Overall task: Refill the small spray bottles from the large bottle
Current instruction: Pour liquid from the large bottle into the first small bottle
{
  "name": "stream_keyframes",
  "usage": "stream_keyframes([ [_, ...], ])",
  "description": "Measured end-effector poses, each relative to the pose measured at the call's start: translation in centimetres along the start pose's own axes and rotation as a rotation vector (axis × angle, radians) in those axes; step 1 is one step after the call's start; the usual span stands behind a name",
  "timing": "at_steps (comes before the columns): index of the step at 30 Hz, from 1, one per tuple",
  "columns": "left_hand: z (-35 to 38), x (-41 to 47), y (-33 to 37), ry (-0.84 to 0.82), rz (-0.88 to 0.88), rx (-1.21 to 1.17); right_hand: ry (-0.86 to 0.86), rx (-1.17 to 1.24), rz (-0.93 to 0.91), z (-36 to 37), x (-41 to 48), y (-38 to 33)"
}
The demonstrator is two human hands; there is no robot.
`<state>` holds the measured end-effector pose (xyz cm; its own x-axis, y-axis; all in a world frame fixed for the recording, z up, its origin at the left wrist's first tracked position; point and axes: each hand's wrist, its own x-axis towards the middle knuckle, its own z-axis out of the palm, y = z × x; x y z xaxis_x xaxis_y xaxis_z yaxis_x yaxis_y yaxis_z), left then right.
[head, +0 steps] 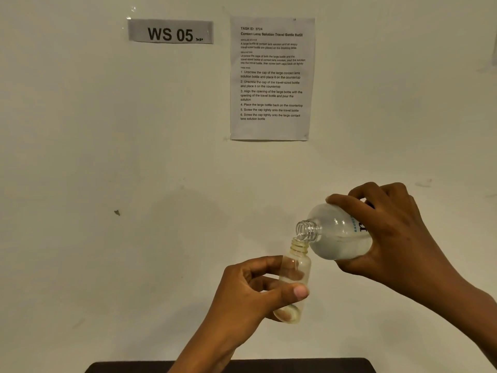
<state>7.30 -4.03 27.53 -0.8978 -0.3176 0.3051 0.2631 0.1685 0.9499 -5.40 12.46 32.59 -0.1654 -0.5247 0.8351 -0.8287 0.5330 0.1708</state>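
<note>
Mid-pour: right hand (390,232) grips the uncapped, tilted large bottle (336,232), mouth at the neck of the small bottle (293,281) pinched in left hand (250,294); little liquid inside yet, capping left.

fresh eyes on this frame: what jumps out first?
The pour, low and right of centre: the right hand tips the uncapped large bottle so that its neck sits at the open mouth of the small bottle. The left hand holds the small bottle nearly upright just below. On the wall above, the WS 05 sign and the printed task sheet to its right stand out.
</note>
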Motion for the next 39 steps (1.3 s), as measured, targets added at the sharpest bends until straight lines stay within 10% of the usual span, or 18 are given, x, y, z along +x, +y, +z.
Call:
stream_keyframes([
  [39,-0.14,0.14,0.05,-0.026,-0.001,0.005,0.009,0.000,0.001,0.44,-0.13,0.17],
])
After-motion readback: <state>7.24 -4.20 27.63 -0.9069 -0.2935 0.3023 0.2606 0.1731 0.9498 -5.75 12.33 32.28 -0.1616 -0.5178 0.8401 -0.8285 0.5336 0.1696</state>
